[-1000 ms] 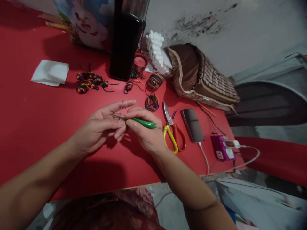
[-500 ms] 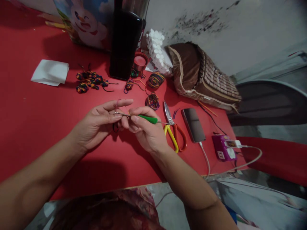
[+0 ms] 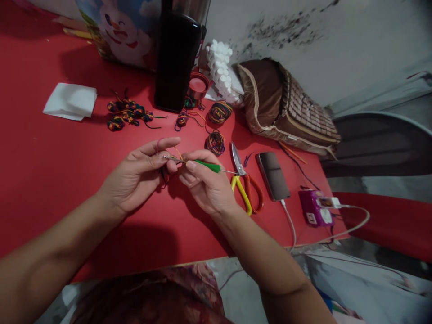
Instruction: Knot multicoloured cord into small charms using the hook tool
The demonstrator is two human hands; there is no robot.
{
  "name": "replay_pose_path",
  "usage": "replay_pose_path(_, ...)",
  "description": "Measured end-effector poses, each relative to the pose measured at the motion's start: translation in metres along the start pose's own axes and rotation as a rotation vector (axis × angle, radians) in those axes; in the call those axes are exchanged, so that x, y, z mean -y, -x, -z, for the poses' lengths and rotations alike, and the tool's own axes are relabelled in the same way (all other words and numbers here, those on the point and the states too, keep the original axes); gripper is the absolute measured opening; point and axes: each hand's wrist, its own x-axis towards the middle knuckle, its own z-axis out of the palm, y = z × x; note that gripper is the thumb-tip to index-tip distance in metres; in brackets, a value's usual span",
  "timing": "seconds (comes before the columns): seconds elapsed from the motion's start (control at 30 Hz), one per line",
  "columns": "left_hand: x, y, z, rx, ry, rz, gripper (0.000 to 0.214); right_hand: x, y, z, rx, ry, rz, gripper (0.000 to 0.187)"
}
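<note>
My right hand (image 3: 207, 180) is closed around a crochet hook (image 3: 209, 166) with a green handle, its metal tip pointing left. Yarn (image 3: 177, 153) runs between the two hands and loops over the raised index finger of my left hand (image 3: 138, 173). The left thumb and fingers pinch the yarn close to the hook's tip; a dark strand hangs below them. Beyond the hands lie a multicoloured yarn ball (image 3: 219, 112) and a looser wound bundle of yarn (image 3: 214, 142). Knotted yarn pieces (image 3: 130, 114) rest at the back left.
Scissors (image 3: 240, 171) with yellow and red handles lie right of my right hand, before a charging phone (image 3: 272, 175) and a purple power adapter (image 3: 312, 207). A black upright object (image 3: 176, 63), a brown cushion (image 3: 283, 99) and a folded white paper (image 3: 70, 101) are on the red table.
The left index finger has drawn back slightly left, the yarn loop with it. The left thumb now sits nearer the hook's tip, and the dark strand below hangs more in view.
</note>
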Motion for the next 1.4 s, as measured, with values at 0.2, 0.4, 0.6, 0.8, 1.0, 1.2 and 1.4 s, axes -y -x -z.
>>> replay_pose_path(0.2, 0.004, -0.002, 0.004, -0.063, 0.102, 0.069, 0.029, -0.002, 0.0, 0.0, -0.027, 0.044, -0.015, 0.013)
replay_pose_path(0.4, 0.007, -0.003, 0.007, 0.016, 0.064, 0.075, 0.028, -0.003, -0.001, 0.002, 0.001, 0.04, 0.016, 0.009)
replay_pose_path(0.6, 0.006, -0.004, 0.008, 0.092, -0.034, 0.007, 0.03, -0.001, -0.002, 0.005, 0.054, 0.053, 0.027, 0.01)
replay_pose_path(0.8, 0.007, -0.003, 0.007, 0.108, -0.06, -0.029, 0.031, 0.005, -0.003, 0.009, 0.057, 0.148, 0.029, 0.02)
replay_pose_path(1.0, 0.005, -0.002, 0.006, 0.153, -0.085, -0.013, 0.035, 0.013, -0.002, 0.012, 0.07, 0.222, 0.071, 0.024)
replay_pose_path(1.2, 0.003, 0.0, 0.003, 0.138, -0.082, -0.038, 0.038, 0.023, 0.0, 0.014, 0.03, 0.273, 0.165, 0.026)
replay_pose_path(1.4, 0.003, 0.001, 0.003, 0.124, -0.105, -0.053, 0.036, 0.025, 0.0, 0.017, 0.053, 0.325, 0.247, 0.026)
